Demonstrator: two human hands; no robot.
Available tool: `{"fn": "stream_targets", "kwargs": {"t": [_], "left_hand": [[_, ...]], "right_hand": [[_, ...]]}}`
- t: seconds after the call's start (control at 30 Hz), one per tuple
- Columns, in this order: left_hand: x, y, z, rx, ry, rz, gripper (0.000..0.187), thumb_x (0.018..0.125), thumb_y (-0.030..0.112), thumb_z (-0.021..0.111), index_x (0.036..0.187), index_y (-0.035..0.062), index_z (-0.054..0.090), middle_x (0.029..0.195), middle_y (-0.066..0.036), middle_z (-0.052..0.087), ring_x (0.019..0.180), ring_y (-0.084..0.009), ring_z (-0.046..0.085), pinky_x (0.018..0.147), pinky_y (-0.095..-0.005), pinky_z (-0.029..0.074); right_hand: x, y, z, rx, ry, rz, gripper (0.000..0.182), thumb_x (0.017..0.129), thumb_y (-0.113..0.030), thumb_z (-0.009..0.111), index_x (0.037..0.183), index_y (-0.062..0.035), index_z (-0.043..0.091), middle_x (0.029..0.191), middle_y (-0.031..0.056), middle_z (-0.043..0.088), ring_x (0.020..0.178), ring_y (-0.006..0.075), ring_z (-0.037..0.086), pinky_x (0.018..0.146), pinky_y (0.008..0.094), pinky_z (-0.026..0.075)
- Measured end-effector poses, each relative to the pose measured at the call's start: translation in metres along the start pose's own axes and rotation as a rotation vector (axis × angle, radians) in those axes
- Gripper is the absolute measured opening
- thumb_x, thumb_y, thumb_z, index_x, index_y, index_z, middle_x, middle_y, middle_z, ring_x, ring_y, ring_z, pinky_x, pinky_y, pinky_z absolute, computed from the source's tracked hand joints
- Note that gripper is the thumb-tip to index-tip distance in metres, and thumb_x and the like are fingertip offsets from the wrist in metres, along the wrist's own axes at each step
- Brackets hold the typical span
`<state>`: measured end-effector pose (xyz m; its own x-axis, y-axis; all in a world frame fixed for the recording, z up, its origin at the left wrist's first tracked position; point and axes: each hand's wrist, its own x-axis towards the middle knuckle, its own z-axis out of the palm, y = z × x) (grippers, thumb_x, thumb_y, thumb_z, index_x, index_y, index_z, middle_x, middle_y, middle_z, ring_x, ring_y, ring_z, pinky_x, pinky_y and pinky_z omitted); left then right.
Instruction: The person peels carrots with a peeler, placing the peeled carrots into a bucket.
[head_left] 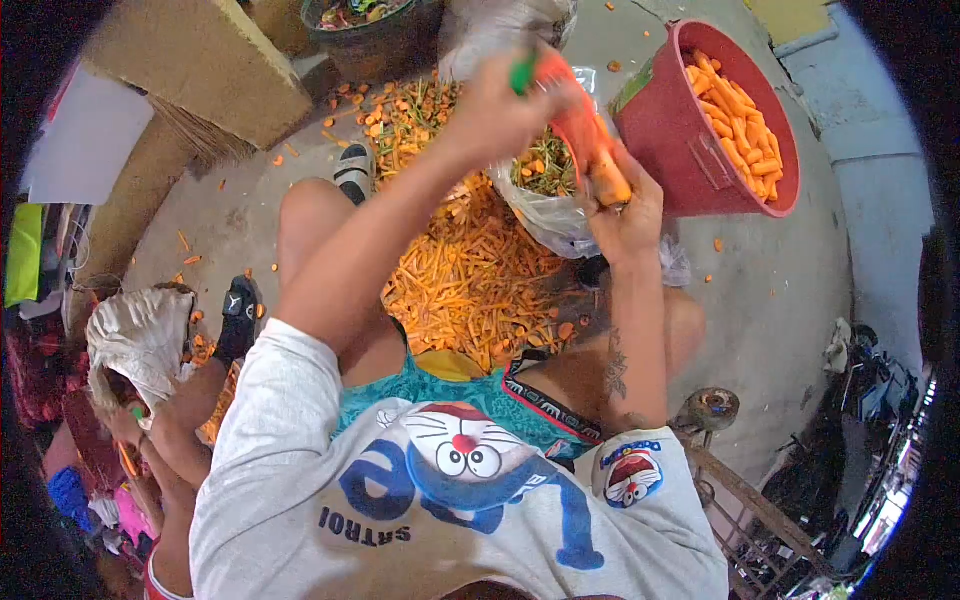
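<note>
Carrot peelings [465, 285] lay in a broad heap on the floor [745, 300], between our legs, with round orange cut ends scattered along the edges. Above the heap, we held an orange carrot [608, 184] in our right hand [630, 215], its fingers wrapped around the near end, which pointed down toward us. Our left hand [505, 110] was raised just beyond and to the left, its fingers clenched around something with a green handle [522, 74]; a red-orange streak, too blurred to make out, ran between our two hands.

Just below the carrot, a clear plastic bag [555, 222] stood open with green scraps and orange pieces inside. To the right of it, a large red tub [660, 150] leaned tilted, its mouth showing many peeled carrots [735, 125]. Beyond the heap we had a dark bucket [375, 48] of mixed scraps. At our left, another person [185, 445] sat low, blurred hands near a pale cloth sack [140, 335].
</note>
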<state>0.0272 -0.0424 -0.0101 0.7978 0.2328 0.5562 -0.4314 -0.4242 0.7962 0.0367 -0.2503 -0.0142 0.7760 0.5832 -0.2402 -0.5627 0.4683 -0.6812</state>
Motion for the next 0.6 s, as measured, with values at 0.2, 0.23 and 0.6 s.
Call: {"fn": "stream_targets", "kwargs": {"t": [0.2,0.23,0.6], "left_hand": [[0.026,-0.024,-0.021,-0.188,0.014,-0.148,0.017,0.091,0.020,0.074,0.096,0.0042,0.071,0.082,0.001,0.071,0.071,-0.0079,0.064,0.066,-0.0271,0.053],[0.026,-0.027,-0.022,-0.227,0.078,-0.209,0.016,0.091,0.019,0.074,0.096,0.0041,0.071,0.082,0.000,0.071,0.071,-0.0076,0.064,0.065,-0.0269,0.052],[0.024,-0.033,-0.023,-0.305,0.159,-0.343,0.020,0.087,0.020,0.080,0.094,0.0055,0.068,0.079,0.001,0.068,0.072,-0.0087,0.061,0.069,-0.0282,0.052]], "right_hand": [[-0.008,-0.002,-0.002,-0.058,-0.140,-0.002,0.041,0.103,-0.030,0.050,0.132,-0.0006,0.056,0.101,0.0079,0.063,0.076,0.0132,0.054,0.057,0.0237,0.040],[-0.009,-0.002,0.003,-0.055,-0.059,-0.013,0.042,0.102,-0.030,0.051,0.131,-0.0003,0.056,0.101,0.0077,0.064,0.076,0.0131,0.055,0.058,0.0235,0.040],[-0.012,-0.008,0.003,-0.038,-0.040,0.023,0.038,0.102,-0.029,0.051,0.126,0.0004,0.058,0.094,0.0053,0.063,0.071,0.0122,0.053,0.056,0.0250,0.038]]}}
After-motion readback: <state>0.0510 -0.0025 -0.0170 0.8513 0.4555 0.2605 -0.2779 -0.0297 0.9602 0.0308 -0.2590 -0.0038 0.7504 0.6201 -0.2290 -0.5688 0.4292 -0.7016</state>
